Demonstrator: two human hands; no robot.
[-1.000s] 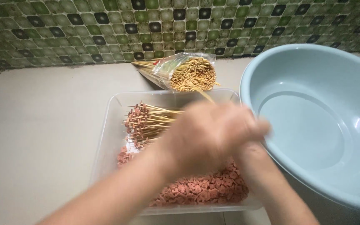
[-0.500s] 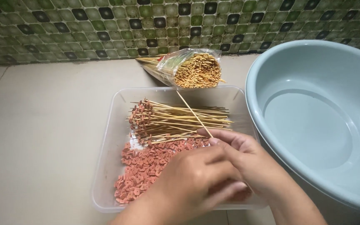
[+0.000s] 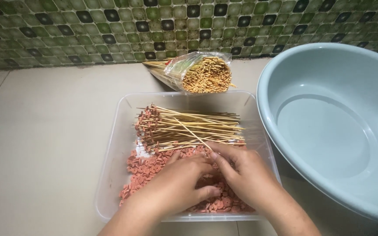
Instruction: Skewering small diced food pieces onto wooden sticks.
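A clear plastic tub [image 3: 120, 131] holds a pile of small pink sausage slices [image 3: 144, 165] and, at its far side, a stack of bamboo skewers [image 3: 189, 129] with slices threaded on their left ends. My left hand [image 3: 178, 183] rests on the slices, fingers curled over them. My right hand [image 3: 241, 172] pinches one thin skewer [image 3: 193, 134] that slants up to the left over the stack. Both hands meet in the tub's near half.
A plastic bag of unused bamboo skewers [image 3: 200, 73] lies behind the tub by the green tiled wall [image 3: 110, 26]. A large pale blue basin [image 3: 333, 126] stands at the right, touching the tub. Beige floor tiles [image 3: 44, 140] spread to the left.
Both hands dropped from above the skewer stack down into the slices at the tub's near side. The single skewer now lies lower, slanting across the stack.
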